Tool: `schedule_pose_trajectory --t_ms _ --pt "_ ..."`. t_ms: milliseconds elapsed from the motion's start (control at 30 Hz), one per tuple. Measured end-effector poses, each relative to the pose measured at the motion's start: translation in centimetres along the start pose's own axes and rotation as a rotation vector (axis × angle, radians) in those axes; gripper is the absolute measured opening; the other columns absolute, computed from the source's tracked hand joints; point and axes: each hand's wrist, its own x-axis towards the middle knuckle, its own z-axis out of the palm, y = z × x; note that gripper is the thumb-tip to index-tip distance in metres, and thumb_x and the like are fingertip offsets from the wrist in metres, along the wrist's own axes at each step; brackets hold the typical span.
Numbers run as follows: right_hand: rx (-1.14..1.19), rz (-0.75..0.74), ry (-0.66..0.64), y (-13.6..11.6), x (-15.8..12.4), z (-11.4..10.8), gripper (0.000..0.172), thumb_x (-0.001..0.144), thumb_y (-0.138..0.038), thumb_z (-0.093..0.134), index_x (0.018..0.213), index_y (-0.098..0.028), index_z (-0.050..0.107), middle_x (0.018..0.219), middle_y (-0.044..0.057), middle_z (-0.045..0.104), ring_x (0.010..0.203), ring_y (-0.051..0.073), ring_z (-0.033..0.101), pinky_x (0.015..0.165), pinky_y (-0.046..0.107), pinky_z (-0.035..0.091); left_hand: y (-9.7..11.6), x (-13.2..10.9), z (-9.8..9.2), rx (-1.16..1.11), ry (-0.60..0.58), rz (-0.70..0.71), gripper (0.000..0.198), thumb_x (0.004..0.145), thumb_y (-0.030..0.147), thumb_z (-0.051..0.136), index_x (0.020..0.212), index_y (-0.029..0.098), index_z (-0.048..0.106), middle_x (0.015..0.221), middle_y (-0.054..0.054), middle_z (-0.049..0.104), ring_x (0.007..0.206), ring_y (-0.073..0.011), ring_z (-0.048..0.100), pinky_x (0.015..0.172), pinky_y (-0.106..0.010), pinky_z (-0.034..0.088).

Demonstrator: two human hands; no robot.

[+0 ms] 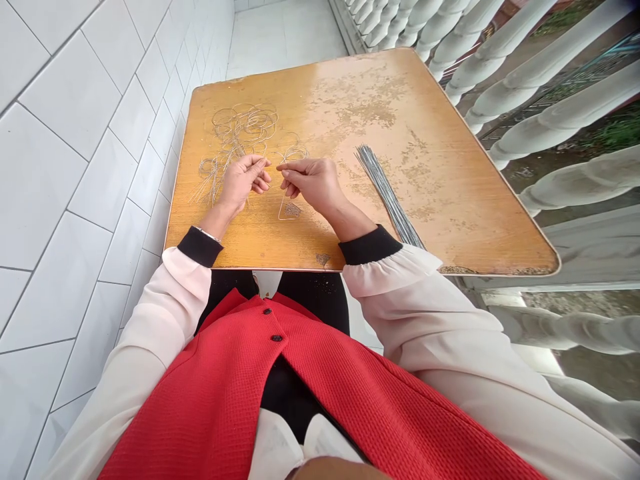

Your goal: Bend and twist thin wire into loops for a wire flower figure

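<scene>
Both hands are close together above the near part of the table, thumbs and fingers pinched and facing each other. My right hand (314, 179) grips a thin wire; a bent length of wire (279, 212) shows below its fingers, with a corner near the tabletop. My left hand (245, 179) is closed at the fingertips, a small gap from the right; what it pinches is too fine to make out. Behind and beside the left hand lies a tangle of thin looped wires (247, 123). A few more wire loops (294, 153) show just beyond the right hand.
A bundle of straight grey wires (387, 193) lies right of my right hand, reaching the near edge. The worn wooden table (450, 220) has peeling patches. A white tiled wall (120, 167) runs along the left, a white balustrade (530, 120) along the right.
</scene>
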Motion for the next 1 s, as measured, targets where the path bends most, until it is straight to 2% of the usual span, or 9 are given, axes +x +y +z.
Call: schedule_pose_trajectory --t_ms 200,500,600,767,1000 --pt "0.022 -0.012 -0.008 0.2 0.2 0.0 0.006 0.088 -0.023 0.078 0.086 -0.019 0.074 0.062 -0.001 0.066 0.048 0.010 0.060 0.049 0.023 0.053 -0.2 0.2 0.1 -0.003 0.008 -0.014 0.021 0.101 0.035 0.057 0.093 0.016 0.063 0.066 0.005 0.065 0.051 -0.0012 0.059 0.054 -0.013 0.042" --pt "0.041 -0.025 0.011 0.5 0.5 -0.2 0.014 0.091 -0.033 0.076 0.087 -0.020 0.073 0.066 0.000 0.069 0.049 0.009 0.060 0.048 0.021 0.054 0.5 -0.1 -0.5 -0.002 -0.008 -0.026 0.029 0.104 0.042 0.051 0.099 0.016 0.064 0.071 0.003 0.067 0.049 0.0003 0.057 0.047 -0.013 0.035" --pt "0.041 -0.014 0.015 0.4 0.6 -0.2 0.016 0.091 -0.034 0.076 0.086 -0.020 0.073 0.065 0.001 0.069 0.049 0.010 0.060 0.048 0.022 0.054 0.6 0.0 -0.7 0.009 0.009 -0.029 0.030 0.102 0.044 0.055 0.098 0.016 0.064 0.070 0.003 0.067 0.045 0.0013 0.053 0.045 -0.013 0.032" --pt "0.037 -0.001 0.030 0.2 0.6 -0.3 0.015 0.092 -0.029 0.076 0.083 -0.018 0.072 0.062 0.000 0.067 0.046 0.007 0.058 0.045 0.018 0.050 0.4 0.2 -1.1 0.017 0.006 0.015 0.026 0.101 0.039 0.059 0.095 0.015 0.065 0.070 0.004 0.067 0.043 0.0020 0.050 0.044 -0.014 0.030" --pt "0.028 0.010 0.046 -0.2 0.3 -0.2 0.013 0.094 -0.026 0.073 0.085 -0.016 0.072 0.061 -0.001 0.067 0.045 0.006 0.057 0.044 0.015 0.048 0.6 -0.3 -0.9 0.040 -0.069 0.018 0.020 0.097 0.032 0.065 0.089 0.014 0.064 0.069 0.004 0.068 0.045 0.0017 0.052 0.045 -0.013 0.032"
